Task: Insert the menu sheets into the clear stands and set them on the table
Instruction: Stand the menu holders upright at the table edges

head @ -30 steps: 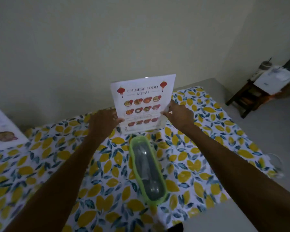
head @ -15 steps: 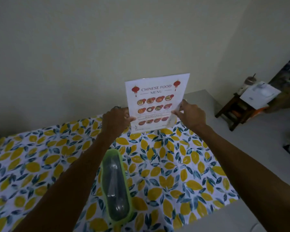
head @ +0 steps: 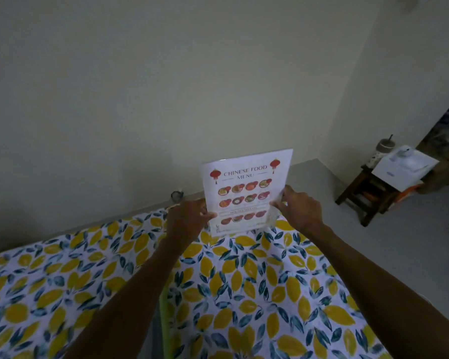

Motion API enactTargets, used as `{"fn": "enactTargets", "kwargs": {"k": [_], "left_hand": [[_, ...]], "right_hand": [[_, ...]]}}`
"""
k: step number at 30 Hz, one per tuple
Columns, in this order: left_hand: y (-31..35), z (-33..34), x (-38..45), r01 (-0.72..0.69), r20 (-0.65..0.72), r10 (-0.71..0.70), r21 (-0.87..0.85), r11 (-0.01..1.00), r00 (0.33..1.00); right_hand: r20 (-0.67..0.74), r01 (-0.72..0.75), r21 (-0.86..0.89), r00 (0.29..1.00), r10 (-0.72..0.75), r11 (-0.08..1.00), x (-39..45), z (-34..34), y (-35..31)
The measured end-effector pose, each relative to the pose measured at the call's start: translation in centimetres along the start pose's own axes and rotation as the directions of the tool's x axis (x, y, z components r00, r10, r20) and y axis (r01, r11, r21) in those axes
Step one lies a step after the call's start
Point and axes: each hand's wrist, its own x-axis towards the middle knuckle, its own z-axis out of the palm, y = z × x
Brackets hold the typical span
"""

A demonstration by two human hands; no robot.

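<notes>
Now both hands pinch the menu sheet (head: 246, 193) upright at the table's far edge: left hand (head: 188, 220) on its left side, right hand (head: 297, 209) on its right.

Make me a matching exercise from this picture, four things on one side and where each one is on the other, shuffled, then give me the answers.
Things:
1. Chinese food menu sheet in its clear stand
2. dark wooden stool
3. lemon-print tablecloth
4. white box

Places:
A. on the floor at the far right
B. on top of the stool
C. upright at the far table edge, held between the left hand and the right hand
D. spread over the table under both arms

Pairs: 1-C, 2-A, 3-D, 4-B
</notes>
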Motion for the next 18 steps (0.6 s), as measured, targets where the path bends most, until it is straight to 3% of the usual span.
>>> {"fn": "enactTargets", "kwargs": {"k": [8, 18], "left_hand": [[4.5, 5.7, 8.1, 0.059, -0.092, -0.048, 0.132, 0.990, 0.995], [5.6, 11.4, 16.6, 0.210, -0.055, -0.204, 0.164, 0.964, 0.977]], "right_hand": [[0.038, 0.129, -0.031, 0.991, -0.128, 0.991, 11.5, 2.2, 5.4], [0.098, 0.247, -0.068, 0.966, -0.240, 0.967, 22.2, 6.9, 8.1]]}}
